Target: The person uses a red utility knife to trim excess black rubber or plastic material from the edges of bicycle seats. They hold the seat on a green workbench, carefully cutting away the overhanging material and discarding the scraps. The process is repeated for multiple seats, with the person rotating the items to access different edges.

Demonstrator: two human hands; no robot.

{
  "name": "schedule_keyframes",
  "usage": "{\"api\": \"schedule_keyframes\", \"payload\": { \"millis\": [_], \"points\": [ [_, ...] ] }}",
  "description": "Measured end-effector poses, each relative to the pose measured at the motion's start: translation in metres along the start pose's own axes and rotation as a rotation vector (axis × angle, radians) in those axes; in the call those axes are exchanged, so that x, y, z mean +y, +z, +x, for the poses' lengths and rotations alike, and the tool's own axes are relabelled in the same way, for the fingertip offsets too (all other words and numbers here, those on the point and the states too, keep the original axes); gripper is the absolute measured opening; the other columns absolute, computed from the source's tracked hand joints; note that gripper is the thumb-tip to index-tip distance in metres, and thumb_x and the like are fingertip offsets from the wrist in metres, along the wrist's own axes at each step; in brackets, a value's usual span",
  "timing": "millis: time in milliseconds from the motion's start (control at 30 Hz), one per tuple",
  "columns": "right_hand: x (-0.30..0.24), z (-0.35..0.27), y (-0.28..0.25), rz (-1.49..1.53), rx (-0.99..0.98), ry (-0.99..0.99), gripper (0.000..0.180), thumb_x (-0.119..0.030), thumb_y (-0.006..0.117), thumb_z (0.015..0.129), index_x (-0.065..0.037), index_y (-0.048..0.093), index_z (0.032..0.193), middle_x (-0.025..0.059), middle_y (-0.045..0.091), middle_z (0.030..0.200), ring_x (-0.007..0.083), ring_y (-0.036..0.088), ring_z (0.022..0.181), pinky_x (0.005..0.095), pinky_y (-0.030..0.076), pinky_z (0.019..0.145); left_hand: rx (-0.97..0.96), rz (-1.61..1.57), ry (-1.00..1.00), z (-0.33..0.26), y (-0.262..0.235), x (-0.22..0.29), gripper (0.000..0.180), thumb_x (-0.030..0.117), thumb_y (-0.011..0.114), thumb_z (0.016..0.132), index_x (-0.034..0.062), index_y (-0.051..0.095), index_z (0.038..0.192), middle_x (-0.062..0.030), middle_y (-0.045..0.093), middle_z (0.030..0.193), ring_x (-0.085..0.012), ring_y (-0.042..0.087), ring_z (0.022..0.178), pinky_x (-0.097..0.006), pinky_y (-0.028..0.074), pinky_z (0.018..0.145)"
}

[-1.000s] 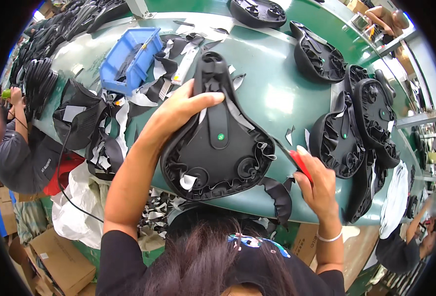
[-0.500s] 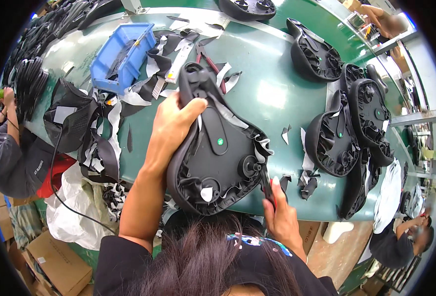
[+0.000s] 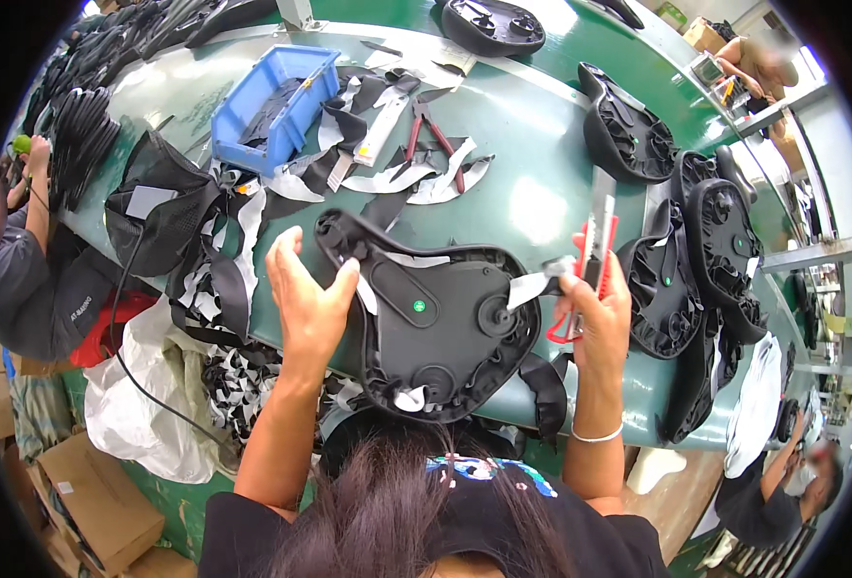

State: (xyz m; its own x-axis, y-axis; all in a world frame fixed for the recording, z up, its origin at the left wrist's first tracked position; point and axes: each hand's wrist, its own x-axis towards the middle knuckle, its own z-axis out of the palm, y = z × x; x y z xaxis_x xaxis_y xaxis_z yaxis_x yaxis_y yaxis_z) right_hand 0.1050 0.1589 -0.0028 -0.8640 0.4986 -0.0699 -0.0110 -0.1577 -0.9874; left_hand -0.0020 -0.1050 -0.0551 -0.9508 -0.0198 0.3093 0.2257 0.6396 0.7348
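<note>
A black saddle (image 3: 426,337) lies underside up at the near edge of the table, its narrow nose toward the upper left. My left hand (image 3: 312,299) is open beside the nose, thumb and fingers spread; its thumb tip is close to the rim. My right hand (image 3: 594,318) is closed on a red utility knife (image 3: 596,255), blade pointing away from me. Between the same thumb and fingers, the end of a black-and-white strip of cover material (image 3: 530,287) is pinched, and it reaches over the saddle's right rim. A loose white flap (image 3: 409,398) shows at the near rim.
Several more saddles (image 3: 652,289) stand upside down on the right, others farther back. A blue bin (image 3: 276,111), cutting pliers (image 3: 431,135) and fabric scraps (image 3: 349,120) lie at the far left. A black mesh bag (image 3: 161,197) sits left. People are at both sides.
The saddle has been set down and turned, its nose now farther left. My left hand has let go of it. My right hand has risen with the knife, the strip pinched in it.
</note>
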Motion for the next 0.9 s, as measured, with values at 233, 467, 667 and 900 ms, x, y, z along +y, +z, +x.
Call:
{"api": "schedule_keyframes", "payload": {
  "millis": [233, 467, 667, 900],
  "points": [
    [-0.026, -0.021, 0.016, -0.293, -0.106, -0.143, 0.053, -0.003, 0.066, 0.078, 0.000, 0.046, 0.127, 0.0051, 0.059, 0.088, 0.0106, 0.057, 0.066, 0.0209, 0.047, 0.058, -0.590, 0.058, 0.690, 0.015, 0.015, 0.115, 0.038, 0.021, 0.070, 0.073, 0.0068, 0.058, 0.106, -0.0092, 0.060, 0.100, -0.0269, 0.053, 0.096, -0.041, 0.038, 0.082],
    [-0.017, -0.044, -0.048, -0.923, -0.211, -0.454, 0.056, -0.007, 0.066, 0.083, -0.008, 0.046, 0.135, 0.0137, 0.067, 0.102, 0.0228, 0.068, 0.079, 0.0299, 0.054, 0.067, -0.715, -0.333, 0.625, 0.025, 0.059, 0.097, 0.014, 0.018, 0.062, 0.081, 0.0052, 0.059, 0.079, -0.0115, 0.057, 0.073, -0.0319, 0.051, 0.070, -0.040, 0.040, 0.067],
    [-0.016, -0.048, -0.030, -1.416, -0.342, -0.403, 0.057, -0.017, 0.067, 0.082, -0.021, 0.048, 0.136, 0.0055, 0.053, 0.067, 0.0228, 0.055, 0.051, 0.0352, 0.041, 0.044, -0.744, -0.533, -0.067, 0.022, 0.045, 0.115, 0.009, 0.013, 0.059, 0.085, 0.0059, 0.061, 0.079, -0.0021, 0.060, 0.076, -0.0163, 0.055, 0.076, -0.031, 0.043, 0.067],
    [-0.018, -0.084, 0.000, -1.356, -0.166, -0.175, 0.050, -0.016, 0.063, 0.085, -0.016, 0.050, 0.134, 0.0137, 0.063, 0.079, 0.0307, 0.060, 0.058, 0.0383, 0.045, 0.051, -0.837, -1.379, -0.315, 0.038, 0.035, 0.102, 0.013, 0.012, 0.059, 0.083, 0.0040, 0.053, 0.075, -0.0019, 0.048, 0.064, -0.0184, 0.053, 0.064, -0.029, 0.043, 0.071]
  ]
}}
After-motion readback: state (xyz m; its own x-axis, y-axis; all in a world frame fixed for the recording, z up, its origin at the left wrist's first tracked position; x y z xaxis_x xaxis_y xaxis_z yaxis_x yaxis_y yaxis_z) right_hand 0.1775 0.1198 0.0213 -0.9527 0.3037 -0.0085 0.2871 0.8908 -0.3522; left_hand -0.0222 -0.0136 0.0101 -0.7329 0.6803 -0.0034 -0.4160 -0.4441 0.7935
